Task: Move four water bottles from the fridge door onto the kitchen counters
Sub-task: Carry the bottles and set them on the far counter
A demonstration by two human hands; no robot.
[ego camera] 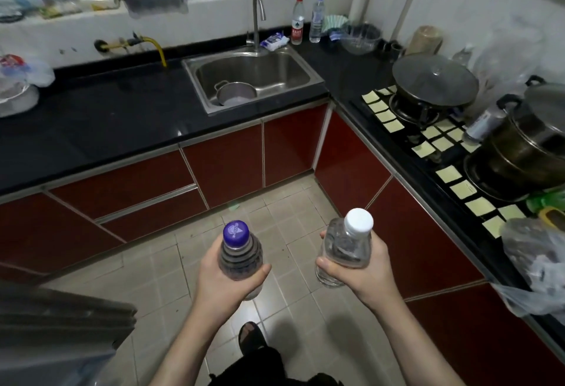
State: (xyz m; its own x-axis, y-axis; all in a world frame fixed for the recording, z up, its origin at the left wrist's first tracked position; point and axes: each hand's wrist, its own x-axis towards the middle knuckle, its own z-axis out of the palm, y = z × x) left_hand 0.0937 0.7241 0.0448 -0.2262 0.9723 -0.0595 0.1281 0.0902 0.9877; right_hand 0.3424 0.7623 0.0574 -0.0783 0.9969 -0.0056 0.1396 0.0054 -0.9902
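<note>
Steel sink [308,75] with strainer [236,93], lidded wok [434,81], stockpot [532,147].

Fridge door [61,333] (lower left) is cropped, blurred; shelves perhaps hidden.

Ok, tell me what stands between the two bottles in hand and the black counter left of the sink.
Nothing visible does. The purple-capped bottle in the left hand and the white-capped bottle in the right hand hang over bare floor, and the counter stretch beside the sink shows open surface.
</note>
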